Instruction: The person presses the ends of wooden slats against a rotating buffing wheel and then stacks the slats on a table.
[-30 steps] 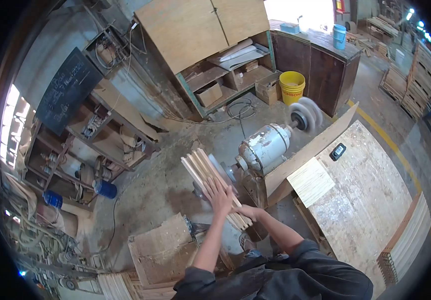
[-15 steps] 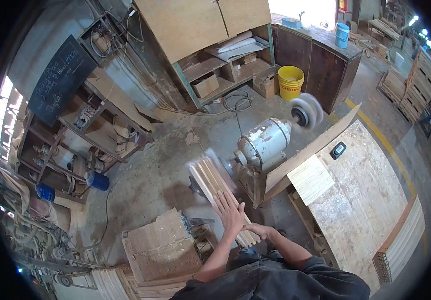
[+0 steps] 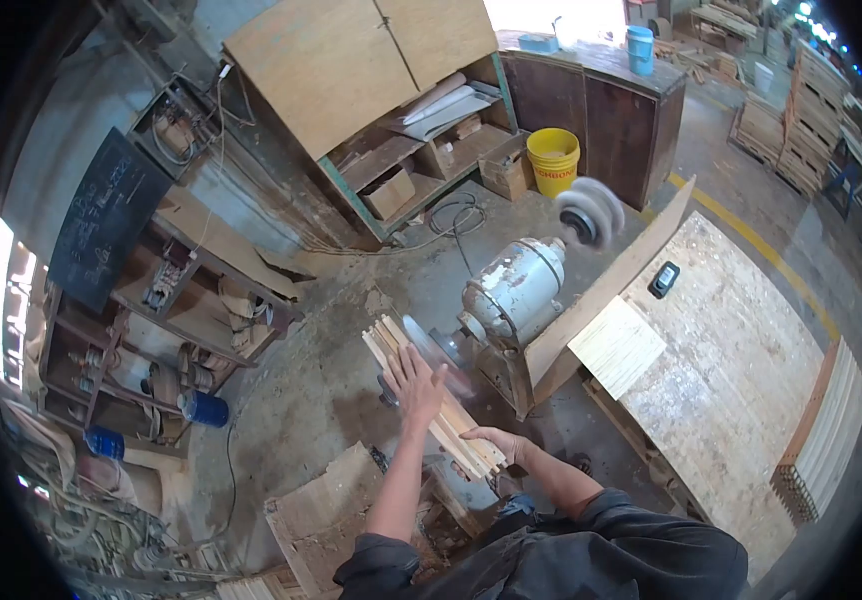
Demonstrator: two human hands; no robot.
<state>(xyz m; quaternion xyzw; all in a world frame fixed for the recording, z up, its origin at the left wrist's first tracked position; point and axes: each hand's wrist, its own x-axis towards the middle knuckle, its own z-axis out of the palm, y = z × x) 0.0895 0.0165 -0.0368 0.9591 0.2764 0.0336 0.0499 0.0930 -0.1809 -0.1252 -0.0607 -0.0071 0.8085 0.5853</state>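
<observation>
A bundle of pale wooden strips [image 3: 461,437] lies slanted under my hands, its far end beside the blurred, spinning near wheel [image 3: 429,345] of a motor-driven buffing machine [image 3: 516,285]. My left hand [image 3: 419,392] lies flat across the top of the strips, fingers stretched out and thumb apart. At the end nearest my body, my right hand [image 3: 501,443] is wrapped round the bundle's edge, thumb on top and fingers hidden beneath. A second wheel [image 3: 589,212] spins on the machine's far side.
To the right stands a worktable [image 3: 721,370] with a pale square board [image 3: 618,345], a small black device [image 3: 664,280] and stacked strips [image 3: 831,430]. An upright panel [image 3: 611,300] separates it from the machine. A yellow bucket [image 3: 554,165] stands behind; worn cardboard [image 3: 326,510] lies at front left.
The bundle has tilted and shifted slightly, its far end now plainly visible beside the wheel. My left hand has slid up and left; my right hand has moved left along with the near end.
</observation>
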